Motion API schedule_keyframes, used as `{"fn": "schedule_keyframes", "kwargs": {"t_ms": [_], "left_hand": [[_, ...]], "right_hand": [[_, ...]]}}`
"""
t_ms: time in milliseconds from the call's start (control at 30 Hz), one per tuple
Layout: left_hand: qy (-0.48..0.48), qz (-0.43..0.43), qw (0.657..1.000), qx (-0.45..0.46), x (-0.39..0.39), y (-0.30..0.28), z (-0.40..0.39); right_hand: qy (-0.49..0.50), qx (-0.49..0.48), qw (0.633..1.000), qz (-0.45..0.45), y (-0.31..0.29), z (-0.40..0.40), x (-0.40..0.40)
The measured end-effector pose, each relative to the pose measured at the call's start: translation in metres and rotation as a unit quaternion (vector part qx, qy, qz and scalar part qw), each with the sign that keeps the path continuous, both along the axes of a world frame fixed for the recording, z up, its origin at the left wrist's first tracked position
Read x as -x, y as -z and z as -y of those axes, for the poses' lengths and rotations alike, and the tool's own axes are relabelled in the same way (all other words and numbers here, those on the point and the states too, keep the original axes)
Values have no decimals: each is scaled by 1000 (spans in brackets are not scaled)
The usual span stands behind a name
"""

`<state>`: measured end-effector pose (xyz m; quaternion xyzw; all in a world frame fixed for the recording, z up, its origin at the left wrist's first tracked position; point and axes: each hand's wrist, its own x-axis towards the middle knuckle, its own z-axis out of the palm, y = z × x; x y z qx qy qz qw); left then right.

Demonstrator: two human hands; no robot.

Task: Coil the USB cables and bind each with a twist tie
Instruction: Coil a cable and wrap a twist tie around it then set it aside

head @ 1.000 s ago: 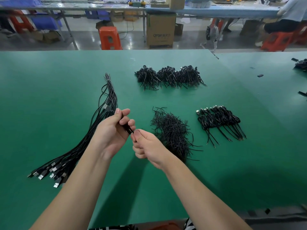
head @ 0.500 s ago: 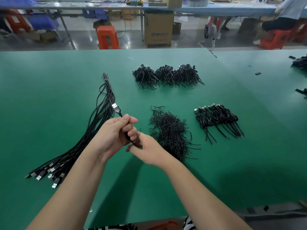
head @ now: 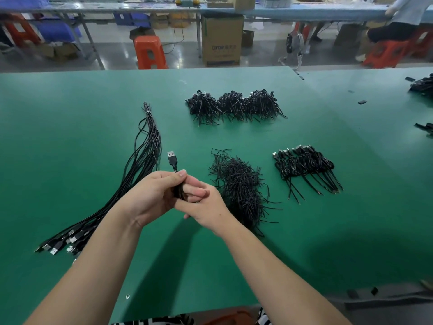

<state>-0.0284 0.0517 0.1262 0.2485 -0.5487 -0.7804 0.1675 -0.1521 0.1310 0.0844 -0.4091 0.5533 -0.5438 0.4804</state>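
My left hand (head: 150, 195) grips a coiled black USB cable (head: 173, 160) above the green table (head: 70, 113); the silver plug sticks up past my thumb. My right hand (head: 203, 205) meets it from the right, fingers wrapped around the same coil. Most of the coil is hidden between the two hands. A long bundle of straight cables (head: 143, 160) lies to the left, plugs toward me. A loose heap of black twist ties (head: 239, 184) sits just right of my hands. A row of bound cables (head: 304, 165) lies further right.
Three dark heaps of finished coils (head: 234, 106) lie across the far middle of the table. More cables (head: 421, 85) sit at the right edge. Behind the table stand an orange stool (head: 150, 52), a cardboard box (head: 222, 41) and a seated person (head: 398, 24).
The cable's plug has risen clear above my left thumb. My right hand has closed in against the left and now wraps the coil.
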Motion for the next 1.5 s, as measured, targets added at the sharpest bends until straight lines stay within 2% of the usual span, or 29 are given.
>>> {"fn": "schedule_keyframes", "kwargs": {"t_ms": [100, 200, 300, 367, 433, 467, 500, 567, 633, 733, 867, 933, 967, 1067, 1167, 1200, 1333, 1500], "left_hand": [[-9, 27, 999, 26, 1, -6, -1], [-42, 56, 997, 39, 4, -10, -5], [-69, 134, 980, 127, 11, -10, -15], [-112, 217, 934, 261, 15, -7, -19], [-149, 301, 850, 405, 17, -5, -18], [-152, 335, 815, 447, 16, -4, -17], [-146, 357, 795, 469, 15, -3, -17], [-128, 370, 777, 493, 15, 3, -17], [-122, 350, 784, 498, 15, 8, -16], [-109, 303, 816, 480, 13, 8, -12], [-88, 305, 819, 478, 9, 10, -5], [-79, 307, 825, 467, 8, 11, 0], [-78, 308, 825, 466, 7, 12, 2], [-76, 326, 811, 480, 6, 14, 6], [-64, 336, 810, 477, 3, 16, 12], [-54, 338, 810, 477, 3, 16, 14], [-15, 342, 809, 478, 5, 18, 17], [-11, 340, 818, 464, 13, 29, 16]], "right_hand": [[13, -11, 1000, 11, 5, 1, -2], [27, -5, 1000, -13, 12, -1, 0], [46, 0, 991, -128, 15, -3, 4], [70, 20, 970, -233, 15, -3, 6], [73, 33, 947, -311, 14, -5, 12], [56, 35, 932, -357, 14, -5, 15], [33, 34, 914, -404, 13, -4, 16], [-1, 22, 885, -465, 14, -3, 17], [-21, 12, 872, -490, 16, -4, 13], [-34, -16, 875, -483, 19, -8, 9], [-43, -56, 867, -494, 22, -8, 7], [-56, -64, 875, -476, 23, -7, 6], [-63, -70, 891, -444, 24, -6, 5], [-79, -93, 957, -265, 27, -2, 3], [-96, -92, 983, -128, 33, -2, 0], [-103, -91, 983, -119, 35, -3, -1], [-86, -84, 969, -216, 43, -2, 0], [-52, -94, 982, -157, 55, -2, -1]]}}
